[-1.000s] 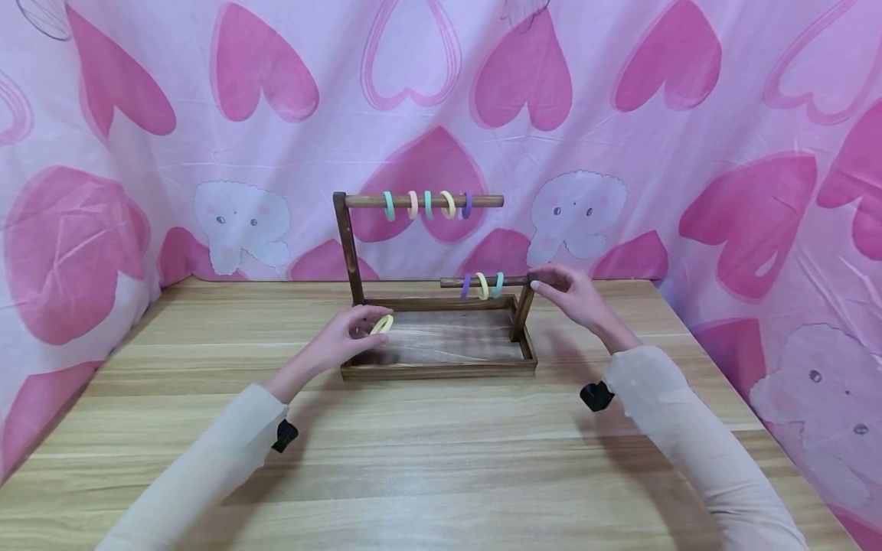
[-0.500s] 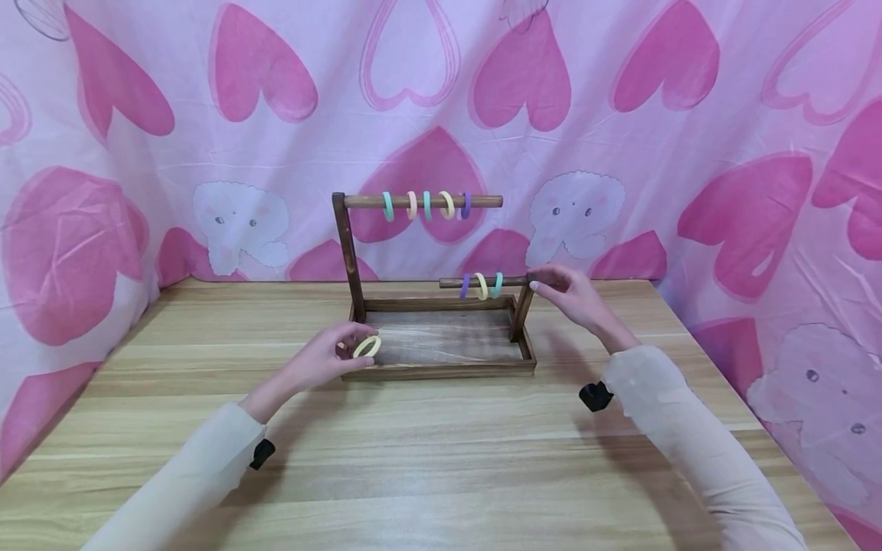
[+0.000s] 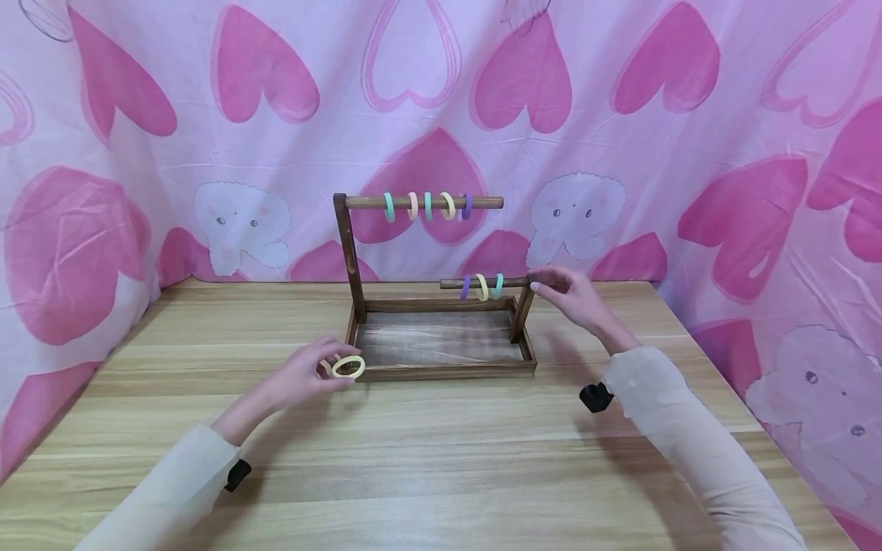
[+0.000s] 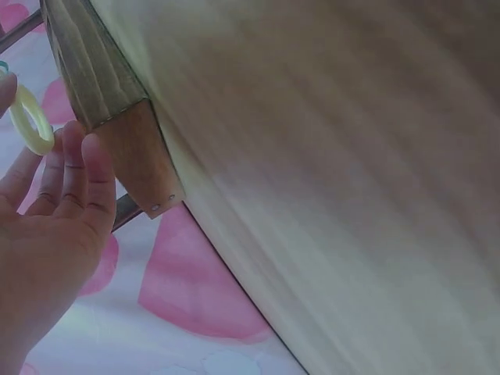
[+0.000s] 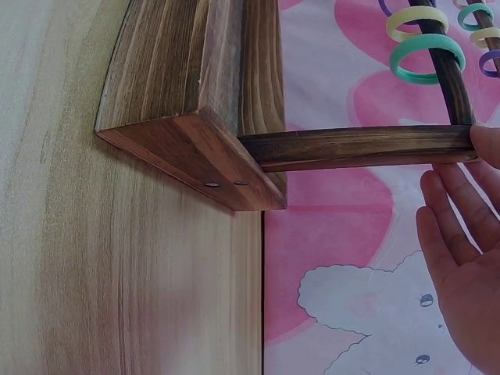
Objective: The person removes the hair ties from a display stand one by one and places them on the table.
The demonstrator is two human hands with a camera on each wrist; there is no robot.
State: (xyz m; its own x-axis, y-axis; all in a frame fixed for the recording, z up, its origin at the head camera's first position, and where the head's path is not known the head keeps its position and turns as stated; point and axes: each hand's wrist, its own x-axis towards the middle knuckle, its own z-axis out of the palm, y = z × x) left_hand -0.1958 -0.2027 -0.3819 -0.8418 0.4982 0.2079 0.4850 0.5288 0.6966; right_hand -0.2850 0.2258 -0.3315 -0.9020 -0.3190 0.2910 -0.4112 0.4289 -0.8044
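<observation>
A pale yellow ring (image 3: 348, 367) is pinched between the thumb and fingers of my left hand (image 3: 299, 376), close by the front left corner of a dark wooden rack (image 3: 441, 373). In the left wrist view the ring (image 4: 31, 121) shows at the left edge, beside the fingertips. My right hand (image 3: 575, 302) pinches the top of the rack's short post (image 3: 521, 314). The right wrist view shows the thumb and fingers of that hand (image 5: 476, 273) on either side of the post's end.
Several coloured rings hang on the upper bar (image 3: 492, 202). On the lower bar (image 3: 449, 284) are a purple ring (image 3: 465, 287), a yellow ring (image 3: 481, 287) and a green ring (image 3: 498, 285). Behind the wooden table (image 3: 441, 459) hangs a pink heart-patterned cloth (image 3: 276, 153).
My left hand has drawn the yellow ring from over the tray toward me and to the left, to the rack's front left corner. My right hand has stayed on the short post.
</observation>
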